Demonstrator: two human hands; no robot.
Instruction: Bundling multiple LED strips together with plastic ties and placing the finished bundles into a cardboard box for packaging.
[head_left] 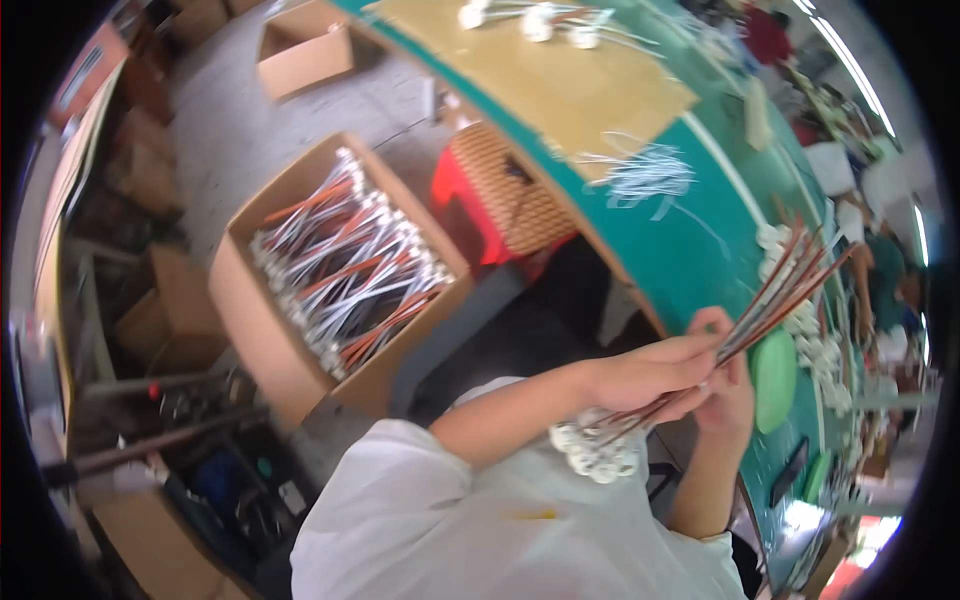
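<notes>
Both my hands hold one bundle of thin brown and red wires point(790, 290) over the edge of a green table point(690, 260). My left hand point(645, 375) wraps around the bundle's middle. My right hand point(725, 395) grips it from behind, partly hidden by the left. A cluster of white connectors point(598, 452) hangs at the bundle's lower end near my white shirt. The wires fan upward to the right, past more white connectors point(805, 325) lying on the table.
An open cardboard box point(250, 300) filled with white and orange wires with connectors stands on the floor at left. A red stool with a woven seat point(505, 185) stands by the table. On the table lie a cardboard sheet point(570, 85), loose white wires point(650, 175) and a green oval object point(775, 365).
</notes>
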